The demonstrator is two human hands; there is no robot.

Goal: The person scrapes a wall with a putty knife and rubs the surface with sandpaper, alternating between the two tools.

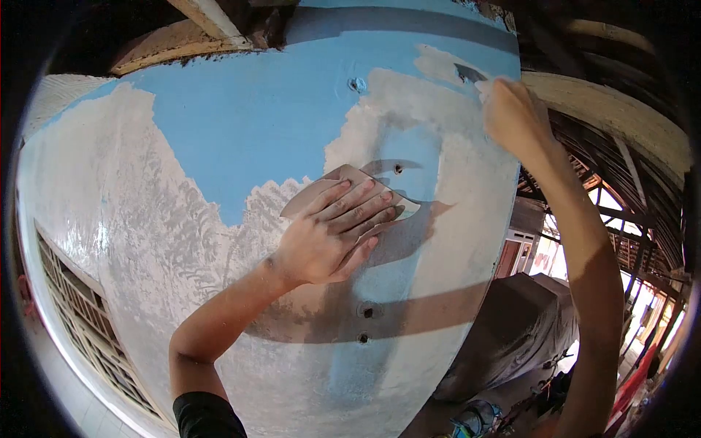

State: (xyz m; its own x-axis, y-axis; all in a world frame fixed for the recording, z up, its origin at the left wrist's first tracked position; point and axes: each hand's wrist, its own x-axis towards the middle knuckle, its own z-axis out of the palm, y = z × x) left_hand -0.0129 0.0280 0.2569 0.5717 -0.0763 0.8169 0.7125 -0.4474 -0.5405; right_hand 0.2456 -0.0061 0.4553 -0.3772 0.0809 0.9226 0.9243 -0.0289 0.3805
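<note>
My left hand (328, 241) is pressed against the wall (248, 139), its fingers lying over a brownish sheet of sandpaper (349, 175). The sheet curls away at its edges, and the thumb side of the hand points down and right. Higher up at the right edge of the wall, my right hand (517, 117) is closed round a scraper (471, 74). Its dark blade shows beside bare patches in the paint, while the handle is mostly hidden in the fist. Blue paint covers the upper wall; whitish, scraped-looking areas spread lower down.
Several small holes, one of them a dark hole (367, 312), dot the wall. A slatted wooden vent (80, 306) is low at left. Wooden beams (212, 22) run overhead. A dark covered bulk (511, 328) stands beyond the wall's right edge.
</note>
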